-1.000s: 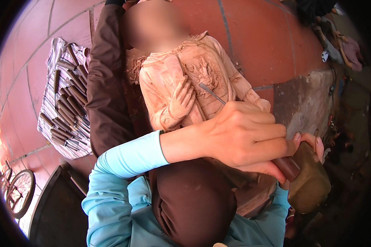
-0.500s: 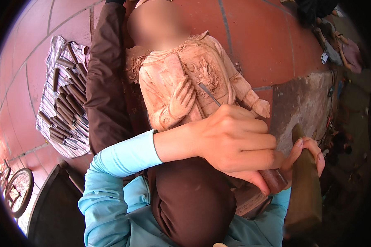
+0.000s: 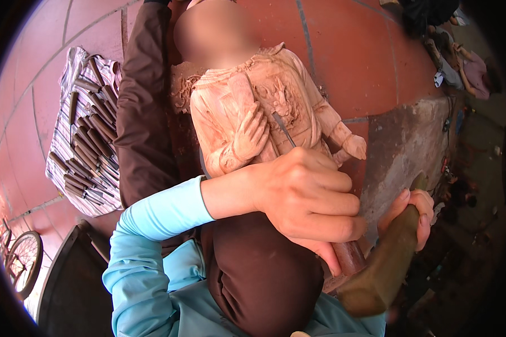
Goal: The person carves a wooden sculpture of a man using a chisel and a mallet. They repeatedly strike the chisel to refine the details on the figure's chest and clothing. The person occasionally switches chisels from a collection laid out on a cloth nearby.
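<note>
Ref. landmark: statue point(image 3: 219, 121), lying face-up beside the brown-clad leg point(image 3: 146, 106) — prob. braced by it. L. hand point(image 3: 312, 196), over statue's lower end, is clamped on chisel point(image 3: 349, 259); blade angles toward statue's chest, presumably for edge control. Tip contact can't be confirmed. R. hand point(image 3: 420, 205), apart from L., right of statue's lower end, grips wooden mallet point(image 3: 379, 269) w/ head near chisel butt — likely for striking. Spare tools point(image 3: 94, 140), left of statue, lie on striped cloth point(image 3: 68, 67), prob. for quick access. Brands, labels, writing: none legible.
</note>
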Tool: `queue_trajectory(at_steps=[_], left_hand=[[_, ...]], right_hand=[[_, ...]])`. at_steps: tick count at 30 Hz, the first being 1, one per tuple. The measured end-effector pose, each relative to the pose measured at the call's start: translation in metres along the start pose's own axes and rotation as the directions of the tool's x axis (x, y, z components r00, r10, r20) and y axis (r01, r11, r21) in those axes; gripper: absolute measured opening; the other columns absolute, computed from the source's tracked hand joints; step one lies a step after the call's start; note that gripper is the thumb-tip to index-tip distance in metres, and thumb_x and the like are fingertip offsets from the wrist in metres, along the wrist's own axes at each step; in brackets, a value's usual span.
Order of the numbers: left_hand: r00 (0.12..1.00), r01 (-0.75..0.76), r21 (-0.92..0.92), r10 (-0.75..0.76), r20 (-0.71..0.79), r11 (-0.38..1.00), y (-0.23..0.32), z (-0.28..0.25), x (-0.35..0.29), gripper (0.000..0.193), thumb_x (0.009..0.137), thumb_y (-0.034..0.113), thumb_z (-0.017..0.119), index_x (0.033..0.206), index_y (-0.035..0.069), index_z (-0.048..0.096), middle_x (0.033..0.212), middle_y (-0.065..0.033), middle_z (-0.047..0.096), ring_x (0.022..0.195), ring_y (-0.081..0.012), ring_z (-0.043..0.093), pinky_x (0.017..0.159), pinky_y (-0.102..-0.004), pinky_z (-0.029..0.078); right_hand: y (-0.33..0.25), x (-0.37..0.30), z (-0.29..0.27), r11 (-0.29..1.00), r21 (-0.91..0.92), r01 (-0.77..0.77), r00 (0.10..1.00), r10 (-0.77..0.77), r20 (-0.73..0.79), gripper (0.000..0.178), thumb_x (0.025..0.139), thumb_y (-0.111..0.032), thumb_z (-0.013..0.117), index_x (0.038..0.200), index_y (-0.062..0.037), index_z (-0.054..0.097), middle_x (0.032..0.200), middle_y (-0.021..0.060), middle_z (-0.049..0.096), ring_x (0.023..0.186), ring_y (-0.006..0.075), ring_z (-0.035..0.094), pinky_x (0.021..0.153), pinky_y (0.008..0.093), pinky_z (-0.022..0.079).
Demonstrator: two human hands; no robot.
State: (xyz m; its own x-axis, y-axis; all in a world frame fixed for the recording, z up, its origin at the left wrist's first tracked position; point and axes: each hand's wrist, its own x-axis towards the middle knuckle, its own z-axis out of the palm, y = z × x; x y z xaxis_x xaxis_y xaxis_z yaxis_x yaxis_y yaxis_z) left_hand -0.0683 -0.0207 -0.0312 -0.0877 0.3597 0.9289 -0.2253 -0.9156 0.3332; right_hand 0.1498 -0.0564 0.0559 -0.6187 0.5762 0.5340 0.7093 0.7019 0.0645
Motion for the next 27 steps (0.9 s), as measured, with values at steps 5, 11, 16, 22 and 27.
queue_trajectory(at_steps=[5,11,16,22,27], left_hand=[[0.995,-0.100,0.174,0.095,0.039,0.980,0.012,0.001,0.004,0.038,0.092,0.047,0.055,0.074,0.014,0.057,0.059,0.0041,0.042,0.045,-0.0057,0.036,0.039,-0.0201,0.022],[0.998,-0.048,0.138,0.043,0.041,0.989,0.007,0.005,-0.001,0.039,0.093,0.046,0.055,0.074,0.012,0.057,0.059,0.0048,0.040,0.044,-0.0055,0.035,0.038,-0.0202,0.021],[0.999,-0.036,0.109,0.038,-0.021,0.993,0.007,0.008,-0.005,0.040,0.092,0.048,0.055,0.076,0.011,0.057,0.058,0.0038,0.041,0.043,-0.0062,0.035,0.038,-0.0206,0.020],[0.998,-0.069,-0.037,0.069,0.013,0.997,0.010,-0.007,-0.017,0.048,0.086,0.057,0.058,0.074,0.010,0.054,0.058,0.0028,0.035,0.044,-0.0091,0.036,0.038,-0.0222,0.024],[0.988,-0.100,-0.151,0.116,0.103,0.983,0.010,-0.026,-0.015,0.056,0.082,0.064,0.058,0.070,0.010,0.051,0.058,0.0030,0.031,0.044,-0.0105,0.035,0.037,-0.0231,0.024]], right_hand=[[-0.006,0.004,-0.002,0.999,0.017,-0.029,0.999,0.028,0.037,0.068,0.083,0.017,0.054,0.135,-0.0117,0.021,0.085,0.0137,0.051,0.065,0.0235,0.050,0.059,0.0384,0.045],[-0.010,0.005,0.000,0.998,0.043,-0.054,0.997,0.052,0.057,0.069,0.083,0.016,0.054,0.136,-0.0118,0.020,0.085,0.0128,0.050,0.066,0.0233,0.049,0.060,0.0387,0.045],[-0.016,0.005,-0.003,0.994,0.053,-0.100,0.994,0.097,0.053,0.067,0.083,0.016,0.053,0.135,-0.0108,0.020,0.086,0.0130,0.049,0.067,0.0231,0.049,0.061,0.0388,0.045],[-0.014,-0.006,0.000,0.974,0.210,-0.089,0.993,0.104,-0.061,0.067,0.080,0.015,0.058,0.130,-0.0200,0.030,0.090,0.0131,0.050,0.068,0.0253,0.050,0.057,0.0408,0.042],[-0.016,0.013,-0.006,0.997,-0.031,0.072,0.997,-0.071,0.025,0.068,0.076,0.015,0.060,0.123,-0.0271,0.037,0.088,0.0113,0.051,0.064,0.0262,0.051,0.053,0.0410,0.041]])
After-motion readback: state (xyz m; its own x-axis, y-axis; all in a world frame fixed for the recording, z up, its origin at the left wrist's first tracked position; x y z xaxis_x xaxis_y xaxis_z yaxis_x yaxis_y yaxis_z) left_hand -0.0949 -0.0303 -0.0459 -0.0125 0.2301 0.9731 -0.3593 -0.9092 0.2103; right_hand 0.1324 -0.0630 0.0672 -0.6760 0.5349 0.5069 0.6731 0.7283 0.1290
